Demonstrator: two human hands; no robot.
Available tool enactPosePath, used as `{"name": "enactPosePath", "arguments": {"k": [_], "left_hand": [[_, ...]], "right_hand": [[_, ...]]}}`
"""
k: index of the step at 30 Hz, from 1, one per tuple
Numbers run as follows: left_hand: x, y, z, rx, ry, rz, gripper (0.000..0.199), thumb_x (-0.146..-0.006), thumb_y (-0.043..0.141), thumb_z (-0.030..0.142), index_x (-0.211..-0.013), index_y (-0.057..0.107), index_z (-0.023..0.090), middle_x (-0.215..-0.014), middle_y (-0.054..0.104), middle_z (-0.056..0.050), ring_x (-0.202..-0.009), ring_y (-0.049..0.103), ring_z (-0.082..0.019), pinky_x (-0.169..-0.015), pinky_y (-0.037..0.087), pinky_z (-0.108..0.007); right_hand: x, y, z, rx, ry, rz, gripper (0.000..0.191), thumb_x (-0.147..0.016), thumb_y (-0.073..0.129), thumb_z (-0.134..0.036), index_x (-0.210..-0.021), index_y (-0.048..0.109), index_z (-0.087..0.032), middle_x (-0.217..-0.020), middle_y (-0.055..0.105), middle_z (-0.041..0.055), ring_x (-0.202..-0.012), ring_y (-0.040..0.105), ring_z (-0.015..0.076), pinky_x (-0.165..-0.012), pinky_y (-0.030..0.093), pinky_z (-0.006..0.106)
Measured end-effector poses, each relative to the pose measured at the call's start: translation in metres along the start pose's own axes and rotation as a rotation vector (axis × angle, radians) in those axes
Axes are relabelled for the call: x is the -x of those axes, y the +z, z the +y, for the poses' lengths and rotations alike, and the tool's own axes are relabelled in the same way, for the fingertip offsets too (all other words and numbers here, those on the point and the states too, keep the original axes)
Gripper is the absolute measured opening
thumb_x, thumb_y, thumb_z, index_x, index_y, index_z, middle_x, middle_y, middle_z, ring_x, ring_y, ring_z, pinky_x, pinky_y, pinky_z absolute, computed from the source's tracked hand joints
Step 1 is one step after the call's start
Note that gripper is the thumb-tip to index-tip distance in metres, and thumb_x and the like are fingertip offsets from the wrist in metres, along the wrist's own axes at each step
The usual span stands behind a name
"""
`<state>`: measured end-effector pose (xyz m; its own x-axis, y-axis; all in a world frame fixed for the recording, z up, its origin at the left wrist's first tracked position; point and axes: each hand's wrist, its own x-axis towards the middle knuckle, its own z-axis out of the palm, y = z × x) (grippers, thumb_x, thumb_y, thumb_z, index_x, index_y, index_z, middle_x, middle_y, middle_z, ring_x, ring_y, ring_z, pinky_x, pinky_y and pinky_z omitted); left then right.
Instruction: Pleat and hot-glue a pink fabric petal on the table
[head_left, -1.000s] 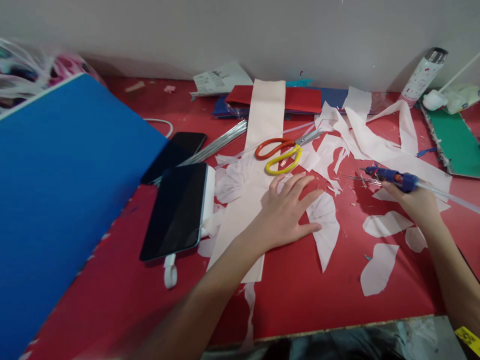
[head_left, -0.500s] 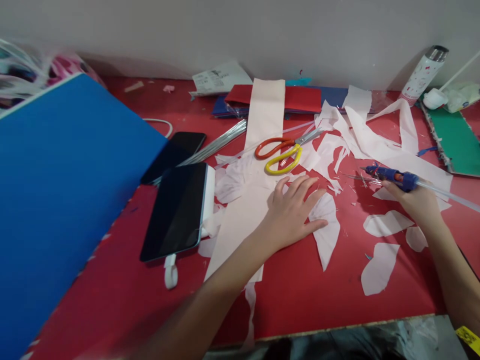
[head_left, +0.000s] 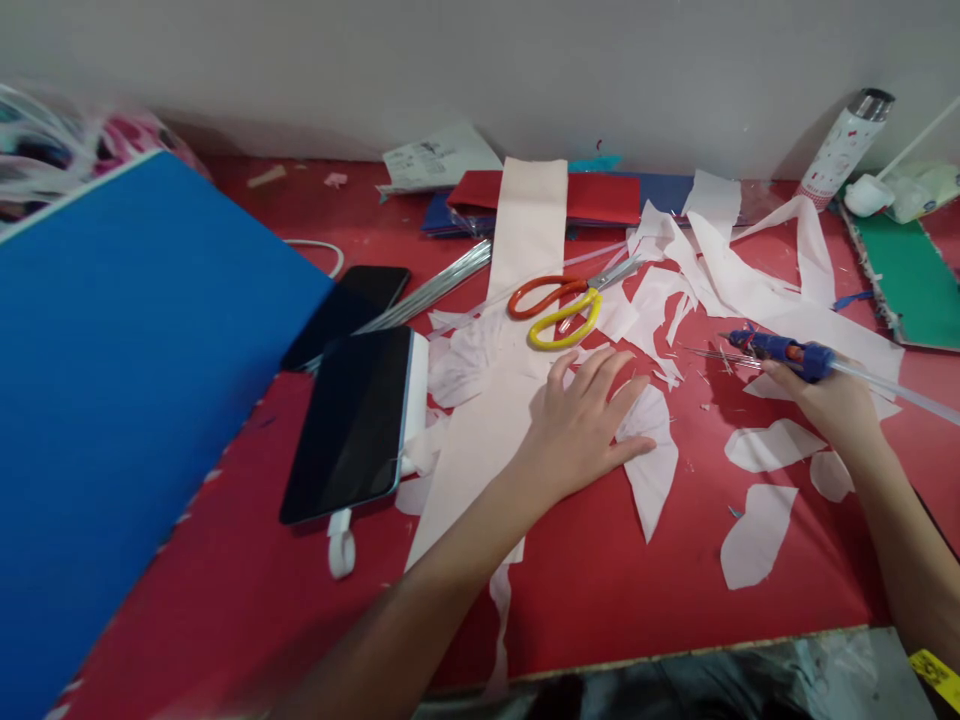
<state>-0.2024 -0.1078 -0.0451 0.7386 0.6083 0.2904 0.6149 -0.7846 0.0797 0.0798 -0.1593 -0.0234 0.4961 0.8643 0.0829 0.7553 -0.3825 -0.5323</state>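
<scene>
My left hand (head_left: 581, 425) lies with its fingers spread on the table, over the edge of a long pale pink strip (head_left: 480, 475). Its thumb touches a pleated pale petal-shaped piece (head_left: 654, 470). In my right hand (head_left: 840, 405) is a blue glue gun (head_left: 780, 348), its nozzle towards the left and a clear glue stick (head_left: 900, 390) coming out of its back. Thin wires (head_left: 724, 356) lie close to the nozzle. Scissors (head_left: 574, 310) with one orange and one yellow handle rest beyond my left hand. Loose petal-shaped pieces (head_left: 759, 535) lie near my right wrist.
A large blue board (head_left: 142, 370) covers the left side, beside a phone (head_left: 360, 300) and a dark-screened tablet (head_left: 352, 420). Silver wires (head_left: 442, 285) lie behind the tablet. Pink scraps (head_left: 739, 265), a white bottle (head_left: 847, 150) and a green board (head_left: 919, 275) occupy the back right.
</scene>
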Motion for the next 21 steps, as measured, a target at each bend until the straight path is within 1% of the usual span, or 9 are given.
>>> {"name": "enactPosePath", "arguments": {"k": [4,6,9,11,16,21], "left_hand": [[0.0007,-0.0033,0.0001,0.022,0.063,-0.051,0.056,-0.078,0.057,0.058,-0.120,0.052,0.021,-0.133,0.046,-0.016,-0.126,0.037,-0.032,-0.104,0.021,-0.055],[0.0007,-0.0027,-0.0005,0.033,0.075,-0.051,0.056,-0.079,0.054,0.060,-0.119,0.052,0.022,-0.132,0.047,-0.016,-0.125,0.038,-0.031,-0.104,0.022,-0.054],[-0.0001,0.0000,-0.0012,0.017,0.032,-0.005,0.051,-0.083,0.049,0.059,-0.116,0.054,0.021,-0.132,0.047,-0.016,-0.125,0.039,-0.031,-0.104,0.022,-0.054],[-0.0007,0.0010,-0.0011,0.000,0.001,0.005,0.047,-0.085,0.049,0.055,-0.115,0.055,0.020,-0.132,0.047,-0.016,-0.125,0.038,-0.031,-0.104,0.021,-0.054],[0.0000,-0.0014,0.0000,0.031,0.011,-0.067,0.050,-0.082,0.055,0.053,-0.120,0.052,0.021,-0.134,0.045,-0.017,-0.126,0.037,-0.031,-0.105,0.019,-0.055],[0.0009,-0.0040,-0.0017,0.037,-0.001,-0.071,0.051,-0.082,0.053,0.056,-0.119,0.053,0.021,-0.134,0.045,-0.016,-0.126,0.037,-0.032,-0.103,0.022,-0.056]], "right_hand": [[0.0007,-0.0003,-0.0017,-0.008,0.000,-0.006,0.040,-0.065,0.063,-0.061,-0.074,0.063,-0.022,-0.071,0.064,0.0024,-0.067,0.059,0.0211,-0.055,0.038,0.030],[0.0011,-0.0009,-0.0034,-0.022,0.002,-0.011,0.039,-0.065,0.063,-0.060,-0.075,0.062,-0.022,-0.073,0.064,0.0023,-0.069,0.059,0.0213,-0.056,0.039,0.030],[0.0014,-0.0014,-0.0047,-0.031,0.013,-0.024,0.038,-0.065,0.063,-0.060,-0.074,0.062,-0.023,-0.074,0.064,0.0021,-0.069,0.059,0.0212,-0.057,0.039,0.030],[0.0014,-0.0013,-0.0045,-0.030,0.015,-0.025,0.039,-0.065,0.063,-0.060,-0.072,0.061,-0.023,-0.072,0.064,0.0024,-0.068,0.059,0.0213,-0.056,0.039,0.030],[0.0013,-0.0004,-0.0029,-0.038,-0.027,-0.009,0.039,-0.066,0.063,-0.060,-0.073,0.062,-0.022,-0.072,0.065,0.0040,-0.065,0.058,0.0217,-0.055,0.039,0.031],[0.0010,0.0000,-0.0018,-0.046,-0.038,-0.014,0.039,-0.067,0.062,-0.060,-0.074,0.063,-0.021,-0.072,0.065,0.0036,-0.065,0.058,0.0210,-0.056,0.039,0.030]]}}
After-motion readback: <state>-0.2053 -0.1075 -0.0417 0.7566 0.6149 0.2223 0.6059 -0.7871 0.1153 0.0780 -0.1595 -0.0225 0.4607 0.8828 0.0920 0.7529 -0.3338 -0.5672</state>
